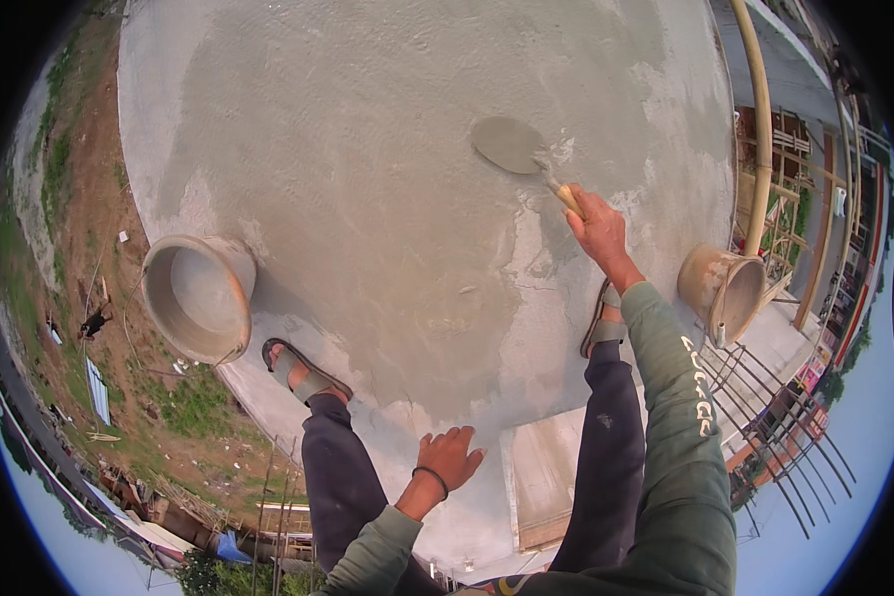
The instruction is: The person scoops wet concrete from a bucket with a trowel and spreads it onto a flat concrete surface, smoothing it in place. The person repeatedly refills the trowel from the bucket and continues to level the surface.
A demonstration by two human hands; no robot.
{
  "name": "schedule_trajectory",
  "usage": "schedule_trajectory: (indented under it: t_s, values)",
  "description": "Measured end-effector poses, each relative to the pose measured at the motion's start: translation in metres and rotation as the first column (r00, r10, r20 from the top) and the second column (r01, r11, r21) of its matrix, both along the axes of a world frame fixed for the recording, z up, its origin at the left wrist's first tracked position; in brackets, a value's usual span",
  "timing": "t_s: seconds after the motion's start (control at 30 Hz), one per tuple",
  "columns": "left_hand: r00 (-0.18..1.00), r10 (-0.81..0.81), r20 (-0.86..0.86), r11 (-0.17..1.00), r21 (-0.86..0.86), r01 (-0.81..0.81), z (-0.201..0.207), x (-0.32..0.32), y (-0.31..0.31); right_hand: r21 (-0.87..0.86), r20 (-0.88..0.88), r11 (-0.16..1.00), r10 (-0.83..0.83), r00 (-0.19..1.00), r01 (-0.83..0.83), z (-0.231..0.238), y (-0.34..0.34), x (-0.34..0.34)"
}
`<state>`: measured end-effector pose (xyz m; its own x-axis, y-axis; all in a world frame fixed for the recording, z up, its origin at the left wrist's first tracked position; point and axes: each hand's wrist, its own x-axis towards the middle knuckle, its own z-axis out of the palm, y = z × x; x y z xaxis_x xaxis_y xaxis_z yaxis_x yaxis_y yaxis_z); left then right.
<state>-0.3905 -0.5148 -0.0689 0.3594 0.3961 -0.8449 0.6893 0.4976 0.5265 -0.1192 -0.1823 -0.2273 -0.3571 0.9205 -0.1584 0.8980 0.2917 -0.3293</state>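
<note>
My right hand (600, 234) is closed around the wooden handle of a trowel (508, 145). The trowel's rounded blade, coated grey, lies against the wet cement (368, 189) spread over the slab in front of me. Low in the middle, my left hand (449, 458) hangs between my legs with its fingers loosely bent, the thumb apart and nothing in it. A dark band circles that wrist. My sandalled feet stand on either side, at the near border of the wet patch.
A cement-stained bucket (230, 298) stands at the left slab edge; another bucket (700, 288) is at the right edge. A bamboo pole (760, 129) and protruding steel bars (780, 437) line the right side. A flat board (546, 467) lies near my right leg. Beyond the left edge, grassy ground lies lower.
</note>
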Motion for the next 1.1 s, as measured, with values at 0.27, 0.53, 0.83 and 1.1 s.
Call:
schedule_trajectory:
  t_s: [0.27,0.53,0.83,1.1]
  values:
    - [1.000,-0.022,0.017,0.997,-0.080,0.023,-0.008,0.010,-0.003,-0.114,0.039,0.989,0.095,0.995,-0.090,-0.008,0.013,0.038]
    - [1.000,-0.019,-0.014,0.998,-0.067,0.018,-0.024,0.015,-0.004,-0.113,0.078,0.993,-0.026,0.997,0.035,0.001,0.012,0.067]
    - [0.995,-0.072,-0.070,0.993,0.086,0.078,-0.036,0.037,-0.001,-0.051,0.059,0.968,-0.241,0.969,0.244,-0.027,0.140,0.111]
    - [0.998,-0.053,-0.041,0.994,0.089,0.056,-0.043,0.039,0.009,-0.057,0.062,0.998,0.020,0.998,-0.017,-0.005,0.042,0.106]
